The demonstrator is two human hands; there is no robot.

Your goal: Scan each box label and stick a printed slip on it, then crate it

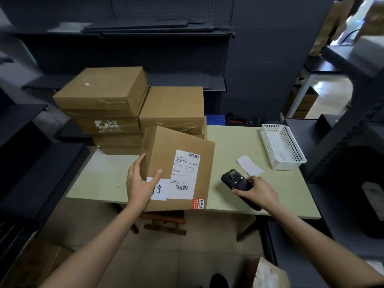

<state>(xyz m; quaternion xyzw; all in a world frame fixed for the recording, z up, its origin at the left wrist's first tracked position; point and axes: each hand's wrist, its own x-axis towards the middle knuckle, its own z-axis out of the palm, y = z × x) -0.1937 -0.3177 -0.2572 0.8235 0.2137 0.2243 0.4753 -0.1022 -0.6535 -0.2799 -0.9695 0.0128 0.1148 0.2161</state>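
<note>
Your right hand grips scanner, nose aimed up-left. Label on box lies just left of it. Your left hand clasps box's left edge.

Head view: you are looking forward and down from head height, wide-angle.
Nearness: you are standing close over the table, forearms entering from the bottom edge.
Facing: you are facing dark shelving.
Shared views: single camera only.

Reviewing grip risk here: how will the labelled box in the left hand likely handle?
The box looks stiff cardboard with flat faces, so unlikely to flop or roll. The left hand tilts it alone, suggesting it is fairly light.
</note>
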